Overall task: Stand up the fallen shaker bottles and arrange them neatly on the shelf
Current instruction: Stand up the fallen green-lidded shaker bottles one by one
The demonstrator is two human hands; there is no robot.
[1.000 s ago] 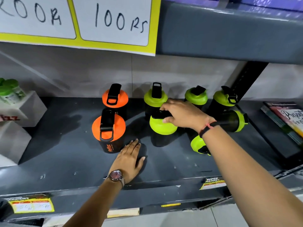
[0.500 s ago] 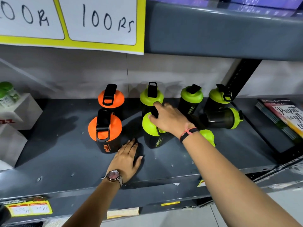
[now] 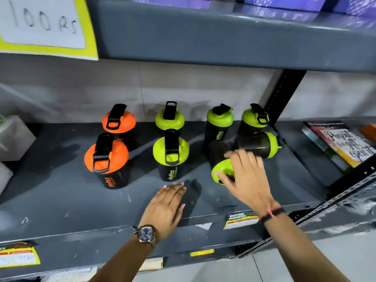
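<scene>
Half a second ago the right hand (image 3: 245,176) was gripping the lid of the green front-row shaker (image 3: 171,157); it has since let go and swung toward 3 o'clock, and that bottle now stands upright on its own in front of the back-row green one (image 3: 169,119). The right hand hovers with fingers spread and loose over the fallen shaker (image 3: 220,165), which lies on its side with its green lid pointing toward 6 o'clock. It holds nothing, though motion blur makes it hard to say whether the fingertips touch the lid. The left hand (image 3: 166,206) stays flat, palm down and empty, on the grey shelf (image 3: 61,200), at 6 o'clock from the green front-row shaker.

A second fallen shaker (image 3: 258,144) lies on its side just behind the right hand, at 12 o'clock from it, lid toward 3 o'clock. Two orange-lidded shakers (image 3: 106,159) stand one behind the other at 9 o'clock from the green pair. Two more green shakers (image 3: 219,121) stand in the back row, the farther one partly hidden by the second fallen shaker. The body of the nearer fallen shaker is mostly covered by the right hand. The price sign (image 3: 40,25) at 10 o'clock is cut off by the frame edge, and the books (image 3: 341,145) at 3 o'clock run past it.
</scene>
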